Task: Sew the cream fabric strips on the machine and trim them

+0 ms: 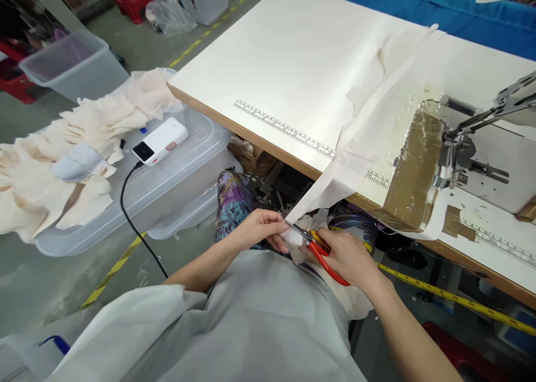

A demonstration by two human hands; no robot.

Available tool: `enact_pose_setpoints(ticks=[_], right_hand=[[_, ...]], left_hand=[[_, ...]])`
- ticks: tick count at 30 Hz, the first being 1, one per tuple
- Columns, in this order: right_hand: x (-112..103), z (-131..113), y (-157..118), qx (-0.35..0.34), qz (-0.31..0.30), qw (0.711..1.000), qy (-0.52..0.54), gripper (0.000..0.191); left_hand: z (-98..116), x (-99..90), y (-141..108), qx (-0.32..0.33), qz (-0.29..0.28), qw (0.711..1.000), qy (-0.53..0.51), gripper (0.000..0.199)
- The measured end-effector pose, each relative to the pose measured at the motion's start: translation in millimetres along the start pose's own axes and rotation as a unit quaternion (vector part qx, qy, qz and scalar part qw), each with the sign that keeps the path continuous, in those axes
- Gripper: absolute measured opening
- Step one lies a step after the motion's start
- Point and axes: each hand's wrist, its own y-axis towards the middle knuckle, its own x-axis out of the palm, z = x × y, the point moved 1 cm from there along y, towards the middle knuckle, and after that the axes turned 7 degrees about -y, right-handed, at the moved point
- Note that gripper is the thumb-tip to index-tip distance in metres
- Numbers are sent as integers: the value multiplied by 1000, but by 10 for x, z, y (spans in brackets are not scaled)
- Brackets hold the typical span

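My left hand pinches the end of a pale fabric strip above my lap. This strip runs up over the table edge onto the white tabletop. In my right hand is a pair of scissors with red and yellow handles. Their blades point left and meet the cloth right beside my left fingertips. Bunched fabric lies under both hands, and part of the right fingers is hidden behind the handles.
A sewing machine stands on the white table at right. Left, a lidded plastic bin bears cream fabric pieces and a white power bank with a black cable. A yellow tape measure hangs below the table edge.
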Motion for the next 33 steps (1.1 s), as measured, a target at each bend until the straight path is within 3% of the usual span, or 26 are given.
enact_pose_setpoints(ticks=[5, 6, 8, 9, 11, 13, 14, 15, 16, 19, 21, 22, 23, 25, 29, 31, 33], right_hand=[[67, 71, -42, 12, 26, 998, 60, 46], [88, 94, -73, 17, 32, 997, 72, 46], [148, 137, -149, 26, 38, 994, 96, 47], [186, 153, -189, 31, 41, 993, 111, 48], [270, 171, -259, 35, 46, 987, 151, 48], [340, 168, -311, 35, 54, 979, 196, 47], [363, 163, -332, 33, 60, 974, 215, 45], [376, 157, -351, 30, 67, 970, 231, 44], [381, 154, -371, 30, 72, 967, 242, 43], [381, 180, -449, 43, 64, 963, 259, 41], [399, 223, -511, 55, 54, 958, 275, 39], [416, 247, -540, 60, 54, 955, 286, 38], [436, 268, -563, 65, 57, 951, 298, 38], [475, 294, -587, 71, 62, 943, 320, 38], [483, 265, -554, 69, 68, 943, 319, 38], [454, 235, -537, 64, 75, 947, 307, 39], [427, 220, -547, 60, 76, 948, 303, 38]], left_hand=[[-21, -83, 2, 1, -11, 998, 56, 45], [-10, -115, 6, 22, -3, 995, 94, 45], [59, -170, 27, 113, 64, 970, 206, 43], [117, -178, 44, 175, 116, 940, 270, 41], [263, -132, 102, 294, 200, 851, 385, 35], [406, -12, 201, 376, 217, 775, 459, 30], [459, 56, 263, 404, 203, 756, 475, 27], [493, 116, 326, 420, 181, 753, 473, 25], [503, 157, 387, 423, 157, 769, 453, 25], [388, 108, 510, 366, 109, 874, 302, 31], [248, -51, 520, 305, 131, 922, 201, 35], [189, -138, 502, 288, 154, 929, 176, 36], [151, -209, 475, 286, 179, 925, 173, 38], [157, -254, 411, 323, 219, 890, 237, 39], [382, 83, 410, 423, 196, 776, 425, 35], [472, 296, 485, 434, 154, 769, 443, 30], [481, 376, 563, 421, 122, 798, 414, 28]])
